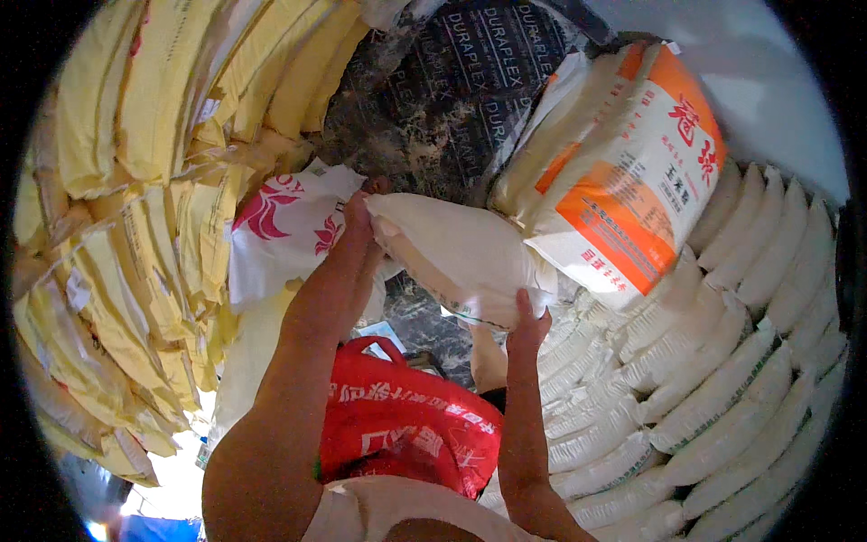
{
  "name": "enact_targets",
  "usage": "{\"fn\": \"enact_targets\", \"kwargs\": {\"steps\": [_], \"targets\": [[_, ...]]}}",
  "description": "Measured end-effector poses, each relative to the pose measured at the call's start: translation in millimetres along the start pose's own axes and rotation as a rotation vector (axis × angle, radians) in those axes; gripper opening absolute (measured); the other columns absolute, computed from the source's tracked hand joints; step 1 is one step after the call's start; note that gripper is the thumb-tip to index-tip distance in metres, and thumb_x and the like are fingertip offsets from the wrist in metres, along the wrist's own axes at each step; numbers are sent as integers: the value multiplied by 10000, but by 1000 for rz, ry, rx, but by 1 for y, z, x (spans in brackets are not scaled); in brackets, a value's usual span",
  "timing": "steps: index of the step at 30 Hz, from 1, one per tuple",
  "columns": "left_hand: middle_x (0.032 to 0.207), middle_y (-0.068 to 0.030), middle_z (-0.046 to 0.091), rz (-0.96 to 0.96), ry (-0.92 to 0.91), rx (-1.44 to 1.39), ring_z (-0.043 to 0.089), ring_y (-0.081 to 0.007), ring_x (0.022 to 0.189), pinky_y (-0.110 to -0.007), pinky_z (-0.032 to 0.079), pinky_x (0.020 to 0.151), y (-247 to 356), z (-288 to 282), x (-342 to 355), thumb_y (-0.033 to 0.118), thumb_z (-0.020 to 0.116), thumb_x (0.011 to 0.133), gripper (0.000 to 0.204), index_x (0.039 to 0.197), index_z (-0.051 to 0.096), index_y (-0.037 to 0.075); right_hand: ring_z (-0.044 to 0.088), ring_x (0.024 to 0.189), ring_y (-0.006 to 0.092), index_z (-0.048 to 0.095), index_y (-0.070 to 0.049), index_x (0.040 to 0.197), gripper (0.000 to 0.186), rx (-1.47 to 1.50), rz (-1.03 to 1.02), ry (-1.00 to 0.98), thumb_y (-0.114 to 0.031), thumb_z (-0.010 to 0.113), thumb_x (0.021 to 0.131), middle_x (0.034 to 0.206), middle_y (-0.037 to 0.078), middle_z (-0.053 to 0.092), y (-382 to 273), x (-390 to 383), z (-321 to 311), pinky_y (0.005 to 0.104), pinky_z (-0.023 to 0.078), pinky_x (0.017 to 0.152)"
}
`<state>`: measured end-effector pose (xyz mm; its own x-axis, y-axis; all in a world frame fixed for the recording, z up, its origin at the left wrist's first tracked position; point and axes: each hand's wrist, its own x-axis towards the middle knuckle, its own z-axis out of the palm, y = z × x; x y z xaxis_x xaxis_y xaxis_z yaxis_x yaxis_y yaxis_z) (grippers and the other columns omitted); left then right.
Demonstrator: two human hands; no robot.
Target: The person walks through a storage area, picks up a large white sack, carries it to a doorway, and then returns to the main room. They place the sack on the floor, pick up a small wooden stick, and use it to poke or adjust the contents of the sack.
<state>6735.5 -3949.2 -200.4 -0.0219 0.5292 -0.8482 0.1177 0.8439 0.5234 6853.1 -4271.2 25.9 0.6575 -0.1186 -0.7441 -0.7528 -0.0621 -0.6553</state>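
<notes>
Holding, item one: a plump off-white sack (461,257), which is hanging tilted between two bare hands. The left hand (358,212) is clasping its upper-left corner, the fingers partly hidden; the right hand (527,327) is pinching the lower-right end, thumb on the near face. Risks: the end could be slipping from the right fingers if the filling shifts downward; the side could be snagging on the large white-and-orange printed sack (623,181) just beside it. Surface: a black, pale-lettered sheet (452,99) is showing dusty smears. Room: stacked yellow sacks (144,262) are lining the left, stacked white sacks (695,388) the right; a red, white-lettered bag (411,415) is lying below; a pale wall (768,81) is standing beyond.
</notes>
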Motion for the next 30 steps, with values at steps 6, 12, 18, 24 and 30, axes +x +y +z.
{"fn": "enact_targets", "kwargs": {"steps": [6,12,18,24,30], "targets": [[840,-123,582,-33,-85,138,561,-212,761,-356,456,649,-16,-48,-123,225,571,780,302,945,517,-22,560,760,145,578,19,944,227,-75,-52,54,-75,665,757,871,56,598,-53,-72,-77,300,466,704],[785,-116,577,14,-377,299,559,-160,712,-301,456,595,-49,-105,-300,203,618,789,330,960,492,-51,555,715,149,560,49,885,197,-121,-120,115,-45,652,739,821,81,590,-115,-165,-176,290,469,668],[766,-102,558,798,-571,1114,550,-152,678,-291,451,571,-23,-111,-421,257,601,803,357,964,486,-39,576,750,179,533,62,934,247,-57,-216,19,19,631,712,869,102,585,-137,-216,-251,299,478,710],[798,-150,555,693,-348,1022,565,-257,737,-380,457,642,-41,-88,-468,281,564,773,348,961,512,-7,566,777,187,527,64,968,342,85,-193,-162,-41,682,682,888,103,584,-100,-158,-285,319,466,722],[794,-203,587,313,-130,703,593,-303,746,-399,459,668,-128,-97,-422,332,562,726,394,878,564,-32,565,823,215,499,56,1071,421,-213,-175,-294,-48,671,701,957,114,584,-58,-134,-255,328,473,746]]}}
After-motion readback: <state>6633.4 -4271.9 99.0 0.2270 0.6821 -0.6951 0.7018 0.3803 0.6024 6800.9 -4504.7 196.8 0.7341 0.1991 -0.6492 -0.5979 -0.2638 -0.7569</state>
